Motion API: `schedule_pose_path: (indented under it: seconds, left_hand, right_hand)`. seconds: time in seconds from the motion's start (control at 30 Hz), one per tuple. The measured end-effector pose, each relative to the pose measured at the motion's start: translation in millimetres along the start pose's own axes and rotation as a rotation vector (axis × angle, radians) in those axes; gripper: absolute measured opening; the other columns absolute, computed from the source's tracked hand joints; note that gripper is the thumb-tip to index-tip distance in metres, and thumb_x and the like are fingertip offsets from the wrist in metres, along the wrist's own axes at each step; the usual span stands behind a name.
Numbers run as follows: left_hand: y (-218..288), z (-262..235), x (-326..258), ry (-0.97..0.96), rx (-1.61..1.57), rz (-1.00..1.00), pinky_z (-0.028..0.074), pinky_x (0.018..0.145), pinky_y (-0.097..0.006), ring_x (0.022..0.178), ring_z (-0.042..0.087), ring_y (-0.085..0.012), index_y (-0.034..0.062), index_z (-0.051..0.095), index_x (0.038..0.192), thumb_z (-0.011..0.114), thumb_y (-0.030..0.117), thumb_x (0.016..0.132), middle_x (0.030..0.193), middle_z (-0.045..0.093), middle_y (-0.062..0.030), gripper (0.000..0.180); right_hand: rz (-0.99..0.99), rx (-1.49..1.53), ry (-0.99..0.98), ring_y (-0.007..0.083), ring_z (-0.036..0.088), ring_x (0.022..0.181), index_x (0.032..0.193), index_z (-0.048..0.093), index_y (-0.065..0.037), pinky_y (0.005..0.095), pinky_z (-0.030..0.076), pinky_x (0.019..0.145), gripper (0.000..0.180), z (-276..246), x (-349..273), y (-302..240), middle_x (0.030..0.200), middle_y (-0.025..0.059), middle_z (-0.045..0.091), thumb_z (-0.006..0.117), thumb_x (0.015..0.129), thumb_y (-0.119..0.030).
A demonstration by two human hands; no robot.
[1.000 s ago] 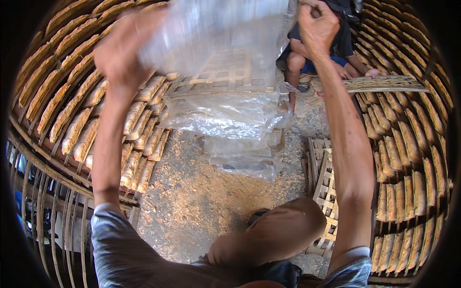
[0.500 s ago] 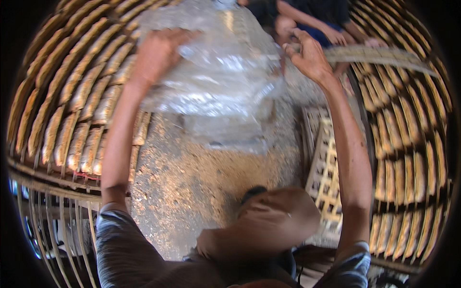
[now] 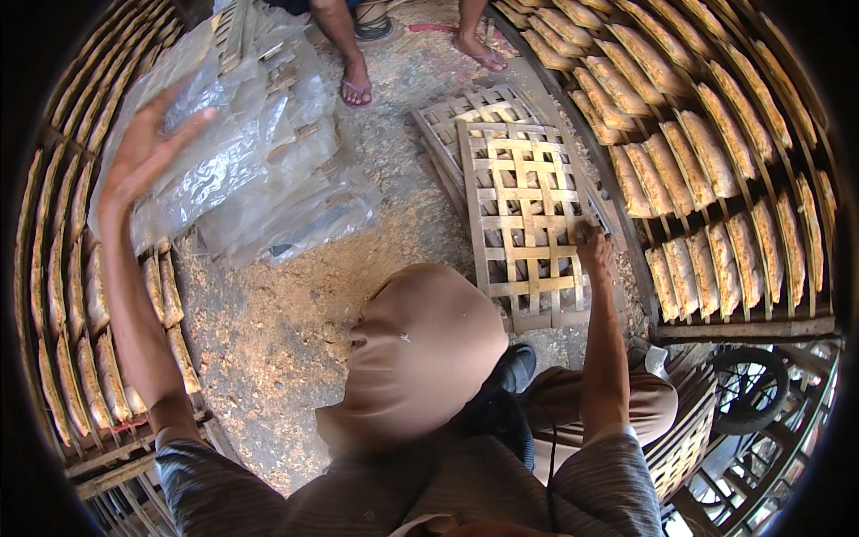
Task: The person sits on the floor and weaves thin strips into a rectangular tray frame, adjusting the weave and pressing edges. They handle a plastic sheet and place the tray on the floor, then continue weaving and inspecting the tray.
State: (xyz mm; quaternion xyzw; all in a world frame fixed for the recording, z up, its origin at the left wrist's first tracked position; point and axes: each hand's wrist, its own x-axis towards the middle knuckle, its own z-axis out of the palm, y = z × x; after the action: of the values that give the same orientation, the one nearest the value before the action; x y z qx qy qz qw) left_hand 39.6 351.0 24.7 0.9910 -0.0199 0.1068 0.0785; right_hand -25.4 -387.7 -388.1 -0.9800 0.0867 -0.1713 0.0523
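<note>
- Left hand [image 3: 148, 152] is raised, fingers spread wide, palm flat against the clear plastic sheets [image 3: 242, 161]; it presses them and grips nothing
- The sheets look slippery; with no grip, the stack could slide off onto the gritty ground [image 3: 277, 313]
- Left racks [image 3: 98, 349] below that hand hold flat tan slabs in rows
- Right hand [image 3: 595, 251] rests fingers-down on the bamboo lattice [image 3: 523, 215]; how far closed, cannot tell
- Right racks [image 3: 716, 179] beyond it are filled likewise
- Sandalled feet [image 3: 358, 85] stand close; a slipping lattice might hit them

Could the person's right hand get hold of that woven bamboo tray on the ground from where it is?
Probably yes. The right hand already rests on the woven bamboo tray near its right edge, and nothing lies between them. The left hand is busy on the clear plastic sheets.
</note>
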Motion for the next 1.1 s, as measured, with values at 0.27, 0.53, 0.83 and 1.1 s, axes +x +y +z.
schedule_pose_path:
  seconds: [0.27, 0.53, 0.83, 1.1]
  left_hand:
    - [-34.1, 19.3, 15.8, 0.242, -0.144, -0.075, 0.044, 0.117, -0.041, 0.137, 0.062, -0.0361, 0.0014, 0.065, 0.145, 0.05, 0.057, 0.111, 0.143, 0.067, -0.0245, 0.067]
    - [0.8, 22.0, 9.4, 0.446, 0.23, 0.147, 0.037, 0.125, -0.05, 0.143, 0.055, -0.0378, 0.0166, 0.058, 0.156, 0.051, 0.055, 0.11, 0.153, 0.061, -0.0175, 0.06]
    - [130.7, 65.9, -146.0, 0.401, -0.955, 0.832, 0.061, 0.094, -0.048, 0.117, 0.072, -0.0355, -0.0025, 0.076, 0.122, 0.055, 0.046, 0.11, 0.132, 0.072, -0.0241, 0.055]
    - [128.7, 123.2, -158.7, -0.163, -0.446, 0.102, 0.046, 0.116, -0.048, 0.136, 0.059, -0.0446, 0.0025, 0.062, 0.143, 0.057, 0.048, 0.108, 0.152, 0.059, -0.0234, 0.057]
  right_hand:
    - [0.222, 0.061, -0.07, 0.0548, 0.07, 0.089, 0.112, 0.067, 0.002, 0.0612, 0.056, 0.08, 0.056, 37.4, -19.1, 16.6, 0.094, 0.0321, 0.073, 0.064, 0.099, -0.053]
    - [0.197, 0.37, -0.19, 0.05, 0.07, 0.093, 0.095, 0.071, 0.003, 0.0571, 0.051, 0.075, 0.063, -49.0, 17.9, 23.2, 0.093, 0.0339, 0.07, 0.062, 0.101, -0.059]
    - [0.074, 0.076, -0.169, 0.045, 0.066, 0.088, 0.105, 0.068, 0.003, 0.0493, 0.05, 0.08, 0.069, -242.6, 71.8, -47.7, 0.092, 0.03, 0.066, 0.054, 0.106, -0.064]
    - [-0.02, -0.038, -0.109, 0.0346, 0.06, 0.081, 0.134, 0.066, -0.004, 0.0478, 0.047, 0.071, 0.037, -328.4, 52.4, -27.8, 0.091, 0.0188, 0.063, 0.056, 0.11, -0.03]
